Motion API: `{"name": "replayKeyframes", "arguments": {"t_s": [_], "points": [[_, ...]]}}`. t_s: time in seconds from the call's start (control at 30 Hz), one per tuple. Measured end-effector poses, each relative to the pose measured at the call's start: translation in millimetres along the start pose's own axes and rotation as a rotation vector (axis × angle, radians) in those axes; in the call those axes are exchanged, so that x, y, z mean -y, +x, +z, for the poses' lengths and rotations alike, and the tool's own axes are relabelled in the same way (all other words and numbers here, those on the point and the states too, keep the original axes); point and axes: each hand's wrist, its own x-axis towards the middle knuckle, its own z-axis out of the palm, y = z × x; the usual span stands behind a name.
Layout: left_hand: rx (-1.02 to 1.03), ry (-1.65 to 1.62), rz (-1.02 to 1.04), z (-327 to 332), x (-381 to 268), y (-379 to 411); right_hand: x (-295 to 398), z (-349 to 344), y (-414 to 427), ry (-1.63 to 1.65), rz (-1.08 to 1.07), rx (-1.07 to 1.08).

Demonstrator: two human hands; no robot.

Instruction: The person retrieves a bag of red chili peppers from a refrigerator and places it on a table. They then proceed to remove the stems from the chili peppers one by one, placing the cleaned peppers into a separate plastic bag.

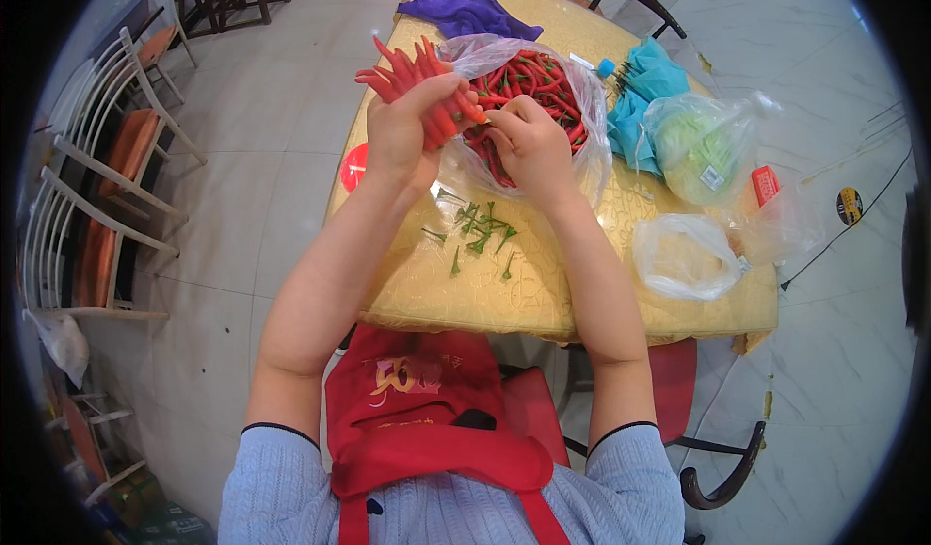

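Observation:
My left hand (pixel 409 123) is closed around a bunch of red chili peppers (pixel 407 72), their pointed tips fanning out up and to the left. My right hand (pixel 529 141) reaches to the near end of one pepper in that bunch, thumb and forefinger pinched at its tip. Whether a stem sits between those fingers is too small to tell. Behind both hands, an open clear plastic bag (pixel 598 119) holds many more red chilies (pixel 534 76) with green stems. Loose green chili stems (pixel 476 226) lie scattered on the yellow tablecloth (pixel 407 283) below my hands.
A purple cloth (pixel 469 10) lies at the table's far end. To the right are a folded turquoise umbrella (pixel 644 98), a bagged green vegetable (pixel 694 145), a red box (pixel 765 185) and an open plastic bag (pixel 684 258). A red round object (pixel 354 168) sits by my left wrist. Chairs (pixel 124 152) stand left.

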Motion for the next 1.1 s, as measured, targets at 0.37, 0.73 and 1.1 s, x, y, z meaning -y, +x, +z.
{"name": "replayKeyframes", "arguments": {"t_s": [0.37,0.73,1.1], "points": [[0.170,0.415,0.033,1,8,-2,7,-31,12,0.349,0.118,-0.351],[0.187,0.502,0.103,10,6,-12,29,-38,5,0.847,0.327,-0.225],[0.163,0.108,-0.026,6,1,-4,24,-45,-9,0.879,0.502,0.165]]}}
